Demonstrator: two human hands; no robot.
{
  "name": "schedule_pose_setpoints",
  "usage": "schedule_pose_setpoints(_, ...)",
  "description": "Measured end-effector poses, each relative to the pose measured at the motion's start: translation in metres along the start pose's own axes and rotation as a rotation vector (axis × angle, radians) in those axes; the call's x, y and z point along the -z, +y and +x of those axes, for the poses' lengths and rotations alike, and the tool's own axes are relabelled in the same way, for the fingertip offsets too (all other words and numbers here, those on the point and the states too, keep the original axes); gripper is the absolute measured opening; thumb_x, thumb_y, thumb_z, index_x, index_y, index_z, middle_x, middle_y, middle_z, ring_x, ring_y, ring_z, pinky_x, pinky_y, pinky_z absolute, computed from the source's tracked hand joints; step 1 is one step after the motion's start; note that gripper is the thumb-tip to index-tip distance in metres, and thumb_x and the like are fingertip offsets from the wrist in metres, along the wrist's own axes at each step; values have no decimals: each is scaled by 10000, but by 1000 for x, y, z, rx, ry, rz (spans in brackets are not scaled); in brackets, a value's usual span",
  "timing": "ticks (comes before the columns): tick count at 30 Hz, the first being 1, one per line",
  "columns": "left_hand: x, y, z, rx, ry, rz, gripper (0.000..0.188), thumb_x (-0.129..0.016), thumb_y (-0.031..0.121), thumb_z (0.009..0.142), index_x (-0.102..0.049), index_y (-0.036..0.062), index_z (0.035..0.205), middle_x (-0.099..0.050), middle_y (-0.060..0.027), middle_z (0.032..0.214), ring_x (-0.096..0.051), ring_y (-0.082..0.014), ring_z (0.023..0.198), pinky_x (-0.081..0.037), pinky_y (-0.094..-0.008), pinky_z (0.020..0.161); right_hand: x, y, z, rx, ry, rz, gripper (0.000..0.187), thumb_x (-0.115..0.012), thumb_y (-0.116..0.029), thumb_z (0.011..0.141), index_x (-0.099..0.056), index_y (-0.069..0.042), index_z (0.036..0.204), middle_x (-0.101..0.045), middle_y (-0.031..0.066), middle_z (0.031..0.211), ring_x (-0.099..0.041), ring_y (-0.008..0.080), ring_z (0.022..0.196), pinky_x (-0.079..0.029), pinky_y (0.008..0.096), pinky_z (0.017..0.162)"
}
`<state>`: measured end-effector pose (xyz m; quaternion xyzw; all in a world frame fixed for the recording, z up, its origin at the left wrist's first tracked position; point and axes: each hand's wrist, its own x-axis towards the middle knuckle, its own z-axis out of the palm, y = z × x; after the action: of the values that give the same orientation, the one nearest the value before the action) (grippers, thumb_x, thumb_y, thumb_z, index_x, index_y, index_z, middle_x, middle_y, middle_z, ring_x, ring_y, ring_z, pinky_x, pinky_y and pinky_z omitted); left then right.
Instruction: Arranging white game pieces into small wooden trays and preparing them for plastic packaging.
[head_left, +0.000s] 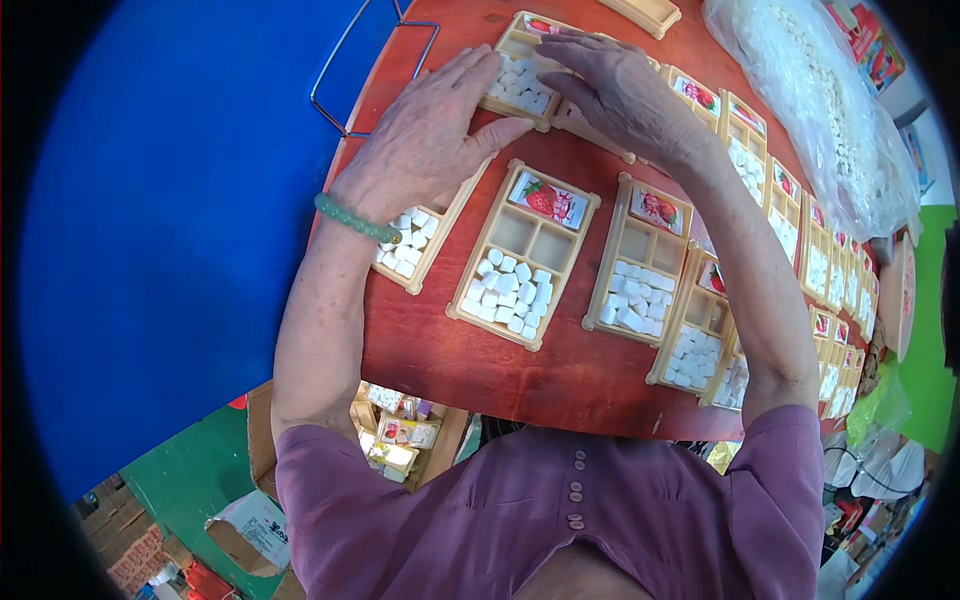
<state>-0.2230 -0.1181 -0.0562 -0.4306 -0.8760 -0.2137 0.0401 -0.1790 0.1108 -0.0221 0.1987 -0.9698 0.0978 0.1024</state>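
My left hand (430, 140) lies with fingers stretched out along the left side of a far cream divided tray (515, 114), thumb apart. Above that tray's right side my right hand (630, 95) reaches in from the right, fingers extended and thumb apart. White marshmallow-like pieces (520, 82) fill its near part, and a strawberry-printed card (540, 24) shows at its far end. A similar tray (452, 222) is partly hidden under my left wrist. Nearer me are a middle tray (513, 233) and another (633, 243), each holding white pieces and a strawberry card.
More filled trays (747, 165) line the red table (420, 345) to the right, some behind my right arm. A clear plastic bag of white pieces (815, 110) lies at the far right. On the left are a bent metal wire frame (325, 118) and a blue surface (180, 220).
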Motion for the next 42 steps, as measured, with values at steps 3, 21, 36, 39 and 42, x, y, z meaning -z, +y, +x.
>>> schedule_pose_setpoints(3, -2, -3, -1, 31, 2, 2, 777, -510, 584, 938, -344, 66, 1492, -356, -177, 1531, -324, -321, 1430, -296, -436, 1166, -9, 1, 4, -38, -4, 9, 392, -566, -230, 968, -569, -24, 1301, -574, 144, 1350, -470, 295, 1328, -389, 419, 1102)
schedule_pose_setpoints(21, -8, 2, -3, -37, -30, 175, 759, -449, 608, 948, -336, 107, 1507, -355, -148, 1539, -317, -287, 1437, -242, -456, 1185, -16, -3, -16, -38, -72, -117, 463, -469, -308, 1019, -474, -55, 1407, -451, 116, 1477, -382, 260, 1395, -309, 454, 1149)
schedule_pose_setpoints(36, -8, 4, -4, -33, -53, 93, 952, -410, 739, 886, -304, 22, 1503, -293, -174, 1564, -260, -301, 1461, -206, -484, 1191, 4, -20, -50, -54, -59, -182, 529, -478, -373, 1008, -438, -69, 1439, -461, 125, 1468, -387, 266, 1393, -273, 451, 1164)
schedule_pose_setpoints(39, -7, 5, -4, -38, -76, 99, 971, -382, 760, 880, -297, 24, 1507, -280, -166, 1572, -241, -295, 1469, -180, -490, 1196, -3, -25, -47, -17, -23, -184, 546, -488, -384, 1000, -429, -74, 1446, -453, 117, 1476, -378, 258, 1398, -265, 455, 1164)
schedule_pose_setpoints(42, -7, 6, -4, -18, -98, 115, 975, -375, 764, 878, -296, 25, 1508, -272, -156, 1578, -234, -289, 1473, -169, -501, 1195, -8, -26, -42, -28, -68, -174, 563, -490, -398, 995, -418, -81, 1455, -436, 111, 1490, -369, 254, 1403, -259, 468, 1161)
